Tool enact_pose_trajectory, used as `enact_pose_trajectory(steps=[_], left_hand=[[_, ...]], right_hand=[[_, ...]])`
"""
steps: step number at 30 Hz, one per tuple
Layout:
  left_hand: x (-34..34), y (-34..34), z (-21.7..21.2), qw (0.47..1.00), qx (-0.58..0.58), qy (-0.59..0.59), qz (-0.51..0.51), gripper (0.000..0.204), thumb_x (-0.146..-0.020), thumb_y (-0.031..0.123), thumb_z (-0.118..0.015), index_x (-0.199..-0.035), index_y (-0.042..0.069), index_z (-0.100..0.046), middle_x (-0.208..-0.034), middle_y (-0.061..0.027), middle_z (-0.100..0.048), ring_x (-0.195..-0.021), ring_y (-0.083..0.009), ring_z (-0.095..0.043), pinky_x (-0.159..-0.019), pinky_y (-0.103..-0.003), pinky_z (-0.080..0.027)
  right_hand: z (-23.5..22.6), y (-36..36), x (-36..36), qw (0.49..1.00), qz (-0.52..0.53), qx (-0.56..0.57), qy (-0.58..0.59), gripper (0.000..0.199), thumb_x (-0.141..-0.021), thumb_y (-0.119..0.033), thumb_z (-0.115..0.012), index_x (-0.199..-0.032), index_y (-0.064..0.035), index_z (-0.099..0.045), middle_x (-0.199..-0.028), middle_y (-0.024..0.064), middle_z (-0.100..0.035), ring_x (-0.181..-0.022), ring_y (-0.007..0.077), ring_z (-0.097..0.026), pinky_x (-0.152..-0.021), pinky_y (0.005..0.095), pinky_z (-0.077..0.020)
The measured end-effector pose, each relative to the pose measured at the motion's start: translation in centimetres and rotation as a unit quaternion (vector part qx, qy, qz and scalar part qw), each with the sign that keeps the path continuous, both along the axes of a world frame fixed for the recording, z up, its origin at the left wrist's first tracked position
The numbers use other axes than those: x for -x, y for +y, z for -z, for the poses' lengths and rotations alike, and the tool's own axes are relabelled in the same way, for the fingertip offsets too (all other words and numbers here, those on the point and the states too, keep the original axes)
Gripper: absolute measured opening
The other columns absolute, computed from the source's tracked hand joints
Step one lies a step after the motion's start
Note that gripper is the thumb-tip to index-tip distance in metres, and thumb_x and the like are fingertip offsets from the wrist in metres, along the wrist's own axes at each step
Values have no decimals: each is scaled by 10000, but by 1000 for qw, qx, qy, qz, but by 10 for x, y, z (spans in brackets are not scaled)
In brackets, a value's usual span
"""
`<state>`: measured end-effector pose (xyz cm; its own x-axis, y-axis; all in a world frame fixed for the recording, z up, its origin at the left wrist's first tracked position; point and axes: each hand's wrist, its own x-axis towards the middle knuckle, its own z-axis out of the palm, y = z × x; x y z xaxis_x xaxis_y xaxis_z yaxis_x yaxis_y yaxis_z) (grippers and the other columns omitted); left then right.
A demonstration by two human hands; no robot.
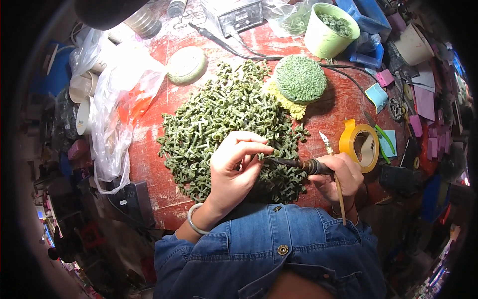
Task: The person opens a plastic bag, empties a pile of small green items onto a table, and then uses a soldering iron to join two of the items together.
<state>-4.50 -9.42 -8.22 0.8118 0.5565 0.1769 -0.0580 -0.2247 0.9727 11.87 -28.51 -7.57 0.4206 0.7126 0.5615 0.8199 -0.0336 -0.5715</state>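
Note:
A large heap of small green curled pieces (pixel 224 119) covers the middle of a worn red table (pixel 149 149). My left hand (pixel 234 167) rests over the near edge of the heap, thumb and fingers pinching one green piece at about the fingertips. My right hand (pixel 341 177) grips a dark rod-like tool (pixel 294 163) whose tip points left toward the pinched piece. The same hand also holds a thin wooden-handled blade (pixel 333 169) that sticks up and down past the fingers. A bangle sits on my left wrist.
A round green textured dome (pixel 300 78) on a yellow pad lies behind the heap. A pale green cup (pixel 328 30) of green pieces, a yellow tape roll (pixel 359 144), green-handled cutters (pixel 383 137), a pale green disc (pixel 186 64), plastic bags (pixel 117 99) and a grey box with cables (pixel 239 15) surround the work.

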Motion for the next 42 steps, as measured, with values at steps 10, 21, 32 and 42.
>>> enact_pose_trajectory(steps=[10,21,32,42], left_hand=[[-5,-1,5,996,-9,-74,-44,352,-781,-188,-651,-1005,58,-768,-1136,-66,-660,-636,0,-424,-565,-168,-342],[-1,0,4,993,53,-92,-53,298,-816,-204,-637,-980,23,-742,-1190,-91,-646,-971,-93,-603,-731,-184,-452],[-1,0,3,993,32,-101,-56,291,-804,-196,-656,-965,31,-741,-1159,-103,-681,-1038,-154,-630,-844,-236,-494],[-4,0,-3,1000,-19,-17,17,274,-821,-120,-726,-1052,26,-756,-1003,-71,-722,-877,-131,-637,-720,-240,-486]], right_hand=[[2,-2,0,999,30,-13,9,398,-877,-384,-815,-941,-18,-672,-750,77,-648,-613,224,-662,-522,310,-514],[-1,-2,-1,999,27,-19,-15,382,-855,-368,-835,-940,-35,-669,-730,56,-636,-597,217,-644,-524,308,-497],[2,-2,-2,1000,-3,-8,-14,363,-847,-362,-840,-927,-49,-675,-729,51,-631,-593,218,-649,-520,311,-496],[4,3,2,992,29,-61,102,356,-878,-286,-824,-1047,-7,-682,-837,69,-687,-706,151,-683,-600,276,-536]])
